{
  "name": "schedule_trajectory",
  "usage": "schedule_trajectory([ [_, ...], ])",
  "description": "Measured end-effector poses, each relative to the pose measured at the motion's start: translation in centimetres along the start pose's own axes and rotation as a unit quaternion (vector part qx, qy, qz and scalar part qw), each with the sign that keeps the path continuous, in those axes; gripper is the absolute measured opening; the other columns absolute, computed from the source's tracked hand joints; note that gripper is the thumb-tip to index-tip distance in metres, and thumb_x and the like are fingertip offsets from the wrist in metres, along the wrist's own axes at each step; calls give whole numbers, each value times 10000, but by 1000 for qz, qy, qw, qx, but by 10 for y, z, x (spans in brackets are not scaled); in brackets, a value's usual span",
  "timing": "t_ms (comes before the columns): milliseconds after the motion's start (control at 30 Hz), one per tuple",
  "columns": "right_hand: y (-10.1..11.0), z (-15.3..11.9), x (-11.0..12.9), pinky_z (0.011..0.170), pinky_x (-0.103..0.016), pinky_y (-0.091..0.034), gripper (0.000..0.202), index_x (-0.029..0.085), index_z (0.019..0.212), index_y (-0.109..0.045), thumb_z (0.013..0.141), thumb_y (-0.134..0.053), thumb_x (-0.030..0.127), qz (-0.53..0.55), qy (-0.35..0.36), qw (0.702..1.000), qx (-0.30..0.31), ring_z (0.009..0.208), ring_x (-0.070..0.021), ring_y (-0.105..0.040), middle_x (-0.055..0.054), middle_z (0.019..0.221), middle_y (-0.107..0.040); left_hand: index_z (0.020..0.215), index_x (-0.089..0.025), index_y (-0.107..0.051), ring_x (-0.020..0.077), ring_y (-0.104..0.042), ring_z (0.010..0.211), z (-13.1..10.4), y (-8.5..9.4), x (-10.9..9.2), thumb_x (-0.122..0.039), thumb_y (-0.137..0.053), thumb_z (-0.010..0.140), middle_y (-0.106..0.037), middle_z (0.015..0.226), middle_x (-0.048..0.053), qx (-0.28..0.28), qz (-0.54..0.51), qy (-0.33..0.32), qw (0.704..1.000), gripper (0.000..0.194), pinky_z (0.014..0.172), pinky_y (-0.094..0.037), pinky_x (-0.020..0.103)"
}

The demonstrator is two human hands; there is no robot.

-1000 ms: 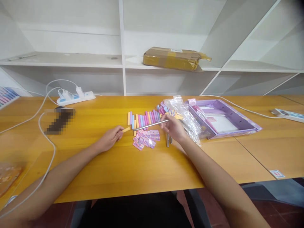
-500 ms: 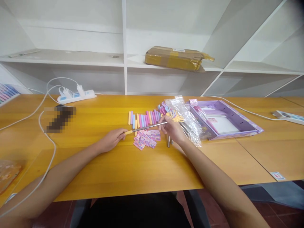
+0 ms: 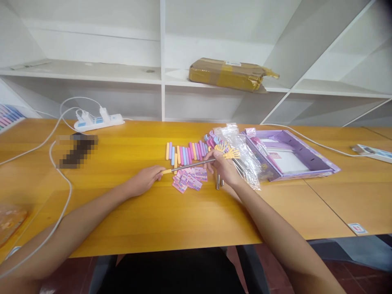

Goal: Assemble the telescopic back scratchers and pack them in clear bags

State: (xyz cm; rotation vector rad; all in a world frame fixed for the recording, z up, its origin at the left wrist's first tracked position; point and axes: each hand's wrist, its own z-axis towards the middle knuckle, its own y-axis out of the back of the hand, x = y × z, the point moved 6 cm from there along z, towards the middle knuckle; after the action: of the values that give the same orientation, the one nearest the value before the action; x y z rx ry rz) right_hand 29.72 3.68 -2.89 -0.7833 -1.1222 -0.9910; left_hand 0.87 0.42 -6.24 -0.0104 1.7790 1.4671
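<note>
My left hand [image 3: 150, 179] is closed on the yellow handle end of a thin metal rod [image 3: 191, 165]. Around the rod's other end my right hand [image 3: 222, 165] is closed, just below a yellow hand-shaped head [image 3: 232, 153]. Behind the rod lies a row of pastel sticks [image 3: 186, 153] in yellow, pink, purple and blue. Small pink and purple cards [image 3: 188, 179] are spread in a loose pile in front of it. More coloured hand-shaped heads [image 3: 211, 139] and clear plastic bags [image 3: 241, 151] lie beyond my right hand, partly covering metal rods.
A purple open box [image 3: 312, 153] with packets inside stands on the right of the table [image 3: 147, 228]. White power strips [image 3: 99, 122] with cables lie at both sides. A taped carton [image 3: 228, 74] rests on the shelf behind.
The yellow hand-shaped head has shifted slightly right and down with my right hand. My left hand still holds the handle end, and the view has moved slightly.
</note>
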Motion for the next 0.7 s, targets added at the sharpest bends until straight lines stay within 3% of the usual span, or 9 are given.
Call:
schedule_trajectory([
  [500, -30, -6, -25, 616, -335, -495, 529, 209, 1140, -733, 1046, -501, 675, 35, -30, 997, 69, 602, -151, -571, -65, 918, -715, 1200, -218, -624, 229, -644, 914, 0, -2, 0, -386, -357, 1102, -685, 1000, 61, -6, -3, -10, 1000, 331, 860, -500, 345],
  [700, -32, -7, -26, 619, -332, -504, 552, 214, 1218, -736, 1052, -487, 677, 38, -33, 996, 70, 622, -156, -578, -68, 925, -706, 1262, -212, -641, 245, -658, 956, 0, -2, 1, -374, -362, 1094, -709, 1050, 80, -10, 6, -10, 1000, 364, 894, -520, 368],
])
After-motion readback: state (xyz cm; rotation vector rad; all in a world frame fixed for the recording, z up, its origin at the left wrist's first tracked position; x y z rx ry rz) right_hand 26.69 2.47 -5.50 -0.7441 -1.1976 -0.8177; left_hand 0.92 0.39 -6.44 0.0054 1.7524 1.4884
